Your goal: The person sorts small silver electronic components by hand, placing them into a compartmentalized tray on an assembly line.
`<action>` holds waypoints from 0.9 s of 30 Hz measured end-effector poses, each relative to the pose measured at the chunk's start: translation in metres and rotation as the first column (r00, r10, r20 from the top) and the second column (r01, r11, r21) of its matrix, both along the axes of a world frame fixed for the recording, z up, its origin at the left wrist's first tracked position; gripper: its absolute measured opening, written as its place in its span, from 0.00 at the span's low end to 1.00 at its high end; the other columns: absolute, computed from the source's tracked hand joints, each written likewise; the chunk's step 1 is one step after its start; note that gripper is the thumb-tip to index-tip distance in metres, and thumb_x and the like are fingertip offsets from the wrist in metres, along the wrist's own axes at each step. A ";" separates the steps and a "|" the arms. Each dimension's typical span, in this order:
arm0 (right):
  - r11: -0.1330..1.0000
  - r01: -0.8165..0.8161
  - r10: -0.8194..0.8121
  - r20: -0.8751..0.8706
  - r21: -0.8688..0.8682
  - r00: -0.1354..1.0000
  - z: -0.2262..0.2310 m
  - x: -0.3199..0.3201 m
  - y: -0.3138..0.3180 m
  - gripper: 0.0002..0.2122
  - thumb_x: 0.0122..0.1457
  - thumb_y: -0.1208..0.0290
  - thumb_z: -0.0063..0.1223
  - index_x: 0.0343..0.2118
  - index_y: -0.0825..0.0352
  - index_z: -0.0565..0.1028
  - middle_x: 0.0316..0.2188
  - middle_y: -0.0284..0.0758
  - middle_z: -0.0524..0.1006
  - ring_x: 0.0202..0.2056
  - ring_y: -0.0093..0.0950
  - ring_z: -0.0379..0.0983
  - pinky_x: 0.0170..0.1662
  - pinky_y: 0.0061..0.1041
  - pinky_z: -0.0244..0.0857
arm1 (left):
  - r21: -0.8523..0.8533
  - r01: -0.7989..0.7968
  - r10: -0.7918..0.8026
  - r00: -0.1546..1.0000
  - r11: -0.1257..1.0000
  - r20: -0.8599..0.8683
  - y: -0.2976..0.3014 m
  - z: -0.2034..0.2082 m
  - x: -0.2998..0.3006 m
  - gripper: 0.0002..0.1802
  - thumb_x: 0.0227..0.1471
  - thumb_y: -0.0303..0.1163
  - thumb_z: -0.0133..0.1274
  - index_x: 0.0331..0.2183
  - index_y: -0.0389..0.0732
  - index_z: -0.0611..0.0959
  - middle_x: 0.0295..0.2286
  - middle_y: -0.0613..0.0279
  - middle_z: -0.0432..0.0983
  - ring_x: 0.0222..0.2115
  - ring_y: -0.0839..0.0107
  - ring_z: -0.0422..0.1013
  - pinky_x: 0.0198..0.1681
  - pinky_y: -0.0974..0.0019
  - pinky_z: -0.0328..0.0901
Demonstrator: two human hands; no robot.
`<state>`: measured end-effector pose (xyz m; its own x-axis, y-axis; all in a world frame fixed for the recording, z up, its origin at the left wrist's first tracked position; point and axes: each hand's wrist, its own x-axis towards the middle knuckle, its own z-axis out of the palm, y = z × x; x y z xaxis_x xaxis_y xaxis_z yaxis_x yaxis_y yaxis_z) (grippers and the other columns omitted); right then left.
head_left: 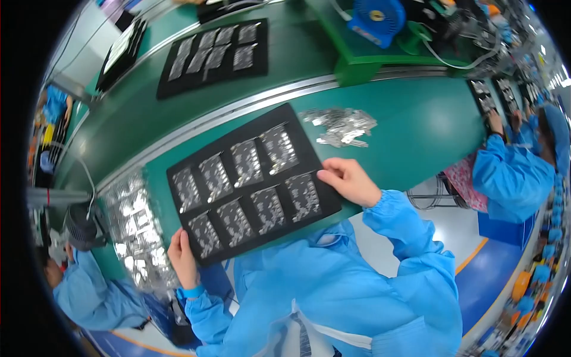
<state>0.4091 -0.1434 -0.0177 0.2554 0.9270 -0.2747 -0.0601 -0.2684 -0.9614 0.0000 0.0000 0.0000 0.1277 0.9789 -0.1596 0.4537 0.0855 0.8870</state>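
Observation:
Between my two hands is a black foam tray (231, 145), tilted over the near edge of the green bench. Two rows of circuit boards (247, 162) with small silvery parts sit in its recesses. My left hand (182, 257) grips the tray's lower left corner, thumb on top. At the right edge my right hand (351, 181) pinches the tray, with the thumb on its upper face and the other fingers partly hidden. Just beyond the tray's upper right corner lies a loose pile of small silvery metal pieces (342, 126).
Clear plastic packing with shiny parts (138, 232) lies to the left. Past a metal rail, another black tray of boards (214, 56) rests on the green surface. A blue fan (377, 21) stands on a green shelf (380, 58). People in blue work at right (514, 172) and left (98, 291).

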 end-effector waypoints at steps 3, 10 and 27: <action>0.994 0.100 -0.092 -0.134 0.052 0.987 -0.002 -0.002 0.003 0.09 0.63 0.72 0.52 0.39 0.73 0.76 0.32 0.28 0.78 0.36 0.13 0.71 0.40 0.16 0.66 | -0.090 -0.042 0.065 0.959 0.995 0.274 0.010 -0.019 -0.003 0.15 0.63 0.31 0.49 0.46 0.30 0.78 0.38 0.62 0.78 0.38 0.77 0.71 0.44 0.73 0.65; 0.799 0.574 -0.575 -0.053 0.179 0.816 -0.018 0.032 -0.064 0.09 0.60 0.72 0.55 0.37 0.73 0.77 0.32 0.28 0.77 0.36 0.17 0.70 0.40 0.18 0.64 | -0.131 0.235 -0.177 0.920 0.963 0.351 0.017 0.002 0.086 0.14 0.63 0.30 0.49 0.48 0.34 0.76 0.37 0.69 0.74 0.37 0.83 0.66 0.41 0.77 0.61; 0.090 0.983 -0.948 -0.290 0.159 0.134 -0.106 0.112 -0.240 0.12 0.62 0.63 0.53 0.40 0.67 0.75 0.37 0.30 0.78 0.37 0.21 0.74 0.42 0.20 0.68 | -0.343 0.740 -0.420 0.631 0.578 0.653 -0.031 -0.016 0.404 0.28 0.62 0.38 0.50 0.58 0.35 0.67 0.48 0.58 0.73 0.47 0.68 0.70 0.49 0.62 0.67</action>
